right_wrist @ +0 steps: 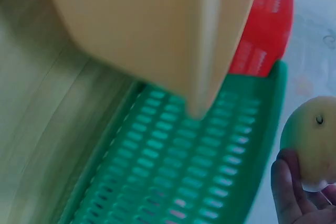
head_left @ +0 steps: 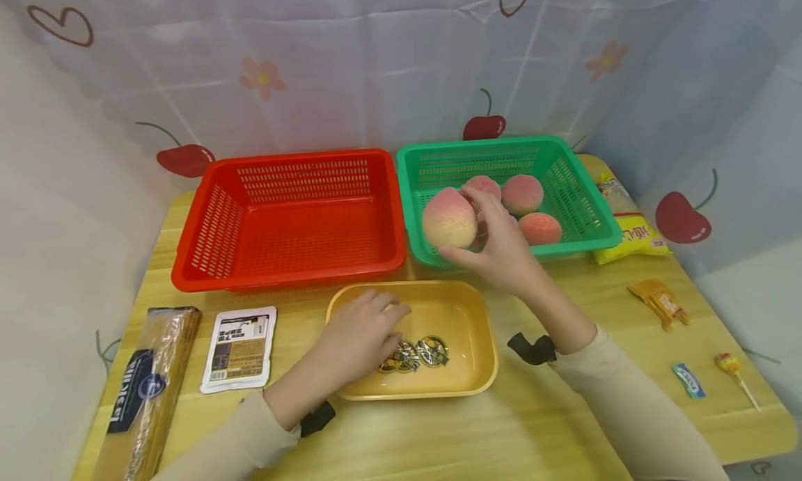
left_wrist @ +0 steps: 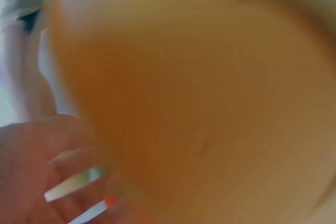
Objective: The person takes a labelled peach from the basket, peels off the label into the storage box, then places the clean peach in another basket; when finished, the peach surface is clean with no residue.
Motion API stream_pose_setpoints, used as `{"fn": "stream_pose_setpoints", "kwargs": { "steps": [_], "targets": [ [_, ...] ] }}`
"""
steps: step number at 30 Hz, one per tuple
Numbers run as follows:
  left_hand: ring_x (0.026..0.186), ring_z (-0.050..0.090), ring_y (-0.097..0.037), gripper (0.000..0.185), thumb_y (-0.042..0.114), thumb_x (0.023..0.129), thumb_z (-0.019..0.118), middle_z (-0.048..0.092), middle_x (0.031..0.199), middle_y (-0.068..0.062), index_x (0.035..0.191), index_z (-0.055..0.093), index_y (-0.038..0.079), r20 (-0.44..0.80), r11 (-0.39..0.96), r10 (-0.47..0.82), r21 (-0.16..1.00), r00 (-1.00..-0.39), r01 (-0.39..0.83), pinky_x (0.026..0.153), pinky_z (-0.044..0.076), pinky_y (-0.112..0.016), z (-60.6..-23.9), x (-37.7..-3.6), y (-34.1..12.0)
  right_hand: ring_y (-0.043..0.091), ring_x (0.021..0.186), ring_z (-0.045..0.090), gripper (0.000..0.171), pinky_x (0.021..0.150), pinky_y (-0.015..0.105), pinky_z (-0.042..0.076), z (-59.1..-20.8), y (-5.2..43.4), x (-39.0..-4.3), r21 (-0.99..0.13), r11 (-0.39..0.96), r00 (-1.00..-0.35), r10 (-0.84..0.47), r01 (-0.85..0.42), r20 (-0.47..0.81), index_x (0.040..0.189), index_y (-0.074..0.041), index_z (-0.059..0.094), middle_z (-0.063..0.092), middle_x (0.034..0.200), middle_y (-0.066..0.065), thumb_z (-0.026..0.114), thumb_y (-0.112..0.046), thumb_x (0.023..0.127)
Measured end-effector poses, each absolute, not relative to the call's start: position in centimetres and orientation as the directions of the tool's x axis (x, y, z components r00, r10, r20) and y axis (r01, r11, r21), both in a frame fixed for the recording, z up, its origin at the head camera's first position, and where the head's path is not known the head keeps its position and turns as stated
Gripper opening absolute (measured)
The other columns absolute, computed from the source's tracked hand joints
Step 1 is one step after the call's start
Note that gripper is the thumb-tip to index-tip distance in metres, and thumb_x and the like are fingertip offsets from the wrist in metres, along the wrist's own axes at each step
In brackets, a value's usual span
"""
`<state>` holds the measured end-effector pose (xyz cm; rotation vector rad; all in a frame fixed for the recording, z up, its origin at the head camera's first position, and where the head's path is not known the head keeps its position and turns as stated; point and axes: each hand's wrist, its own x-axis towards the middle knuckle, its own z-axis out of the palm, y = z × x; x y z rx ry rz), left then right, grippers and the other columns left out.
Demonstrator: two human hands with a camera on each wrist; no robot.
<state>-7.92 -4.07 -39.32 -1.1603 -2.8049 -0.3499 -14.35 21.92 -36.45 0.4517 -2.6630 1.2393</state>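
My right hand [head_left: 501,248] grips a pink and yellow peach [head_left: 450,218] at the near left side of the green basket [head_left: 583,241]. The right wrist view shows that peach [right_wrist: 312,145] from below, fingers around it. Several more peaches [head_left: 523,193] lie inside the basket. Over the left part of a yellow tray [head_left: 464,300] hovers my left hand [head_left: 363,335], fingers loosely bent, with nothing seen in them. Beside its fingertips, round black and gold items [head_left: 432,351] lie on the tray floor; their kind is unclear. The left wrist view is blurred, mostly filled by the tray.
A red basket [head_left: 301,237] stands left of the green one. At left lie a white pouch [head_left: 239,349] and a long brown package [head_left: 147,390]. On the right are a yellow snack bag [head_left: 633,237], an orange wrapper [head_left: 661,303], a small blue packet [head_left: 688,380] and a lollipop [head_left: 729,366].
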Motion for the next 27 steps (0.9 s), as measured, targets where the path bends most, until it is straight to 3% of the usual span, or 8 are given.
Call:
{"fn": "stream_pose_setpoints", "kwargs": {
  "steps": [5,9,14,19,22,27],
  "targets": [
    [0.118,0.06,-0.03,0.043,0.022,0.09,0.069,0.063,0.129,-0.012,0.129,0.063,0.006,0.261,0.748,0.566,0.236,-0.782,0.62,0.097,0.055,-0.042,-35.8,-10.3,-3.4,0.026,0.113,0.059,0.098,0.088,0.046,0.056,-37.2,22.9,-15.6,-0.722,0.645,-0.968,-0.156,-0.252,0.199,0.154,-0.017,0.031,0.029,0.157,0.007,0.085,-0.039,0.076],
    [0.136,0.047,-0.033,0.063,0.034,0.093,0.065,0.048,0.149,-0.015,0.144,0.048,0.003,0.127,0.802,0.497,0.31,-0.858,0.511,0.111,0.044,-0.047,-34.7,-12.7,-2.5,0.027,0.106,0.061,0.092,0.09,0.049,0.052,-37.8,23.2,-17.2,-0.709,0.679,-0.981,-0.13,-0.192,0.142,0.146,-0.017,0.033,0.029,0.152,0.006,0.085,-0.041,0.074],
    [0.152,0.023,-0.031,0.084,0.049,0.095,0.06,0.022,0.165,-0.013,0.156,0.026,0.004,-0.068,0.819,0.492,0.374,-0.868,0.435,0.12,0.031,-0.048,-35.2,-15.0,-1.1,0.023,0.108,0.056,0.094,0.086,0.053,0.041,-38.2,22.8,-19.4,-0.634,0.768,-0.996,-0.08,-0.084,0.035,0.141,-0.025,0.027,0.04,0.142,0.002,0.084,-0.044,0.068],
    [0.155,0.012,-0.031,0.089,0.051,0.095,0.059,0.013,0.167,-0.013,0.158,0.018,0.003,-0.115,0.819,0.503,0.381,-0.857,0.429,0.123,0.022,-0.046,-36.1,-16.0,-0.3,0.026,0.123,0.054,0.095,0.101,0.055,0.046,-38.5,22.0,-21.5,-0.525,0.826,-0.974,-0.226,-0.205,0.024,0.148,-0.017,0.035,0.051,0.143,0.004,0.085,-0.037,0.07],
    [0.155,0.01,-0.03,0.089,0.05,0.096,0.059,0.011,0.167,-0.012,0.158,0.016,0.004,-0.136,0.82,0.499,0.394,-0.856,0.416,0.124,0.021,-0.046,-36.4,-16.2,-0.2,0.031,0.133,0.048,0.097,0.111,0.053,0.042,-38.9,21.5,-22.5,-0.495,0.829,-0.955,-0.298,-0.26,0.003,0.149,-0.01,0.037,0.049,0.148,0.009,0.089,-0.032,0.07],
    [0.155,0.01,-0.03,0.088,0.049,0.096,0.059,0.011,0.167,-0.012,0.158,0.016,0.003,-0.142,0.812,0.5,0.421,-0.854,0.405,0.124,0.02,-0.047,-36.6,-16.2,-0.2,0.034,0.136,0.044,0.092,0.114,0.054,0.038,-39.7,21.0,-23.4,-0.438,0.858,-0.947,-0.319,-0.269,-0.043,0.149,-0.008,0.037,0.045,0.149,0.016,0.086,-0.026,0.073]
  ]
}}
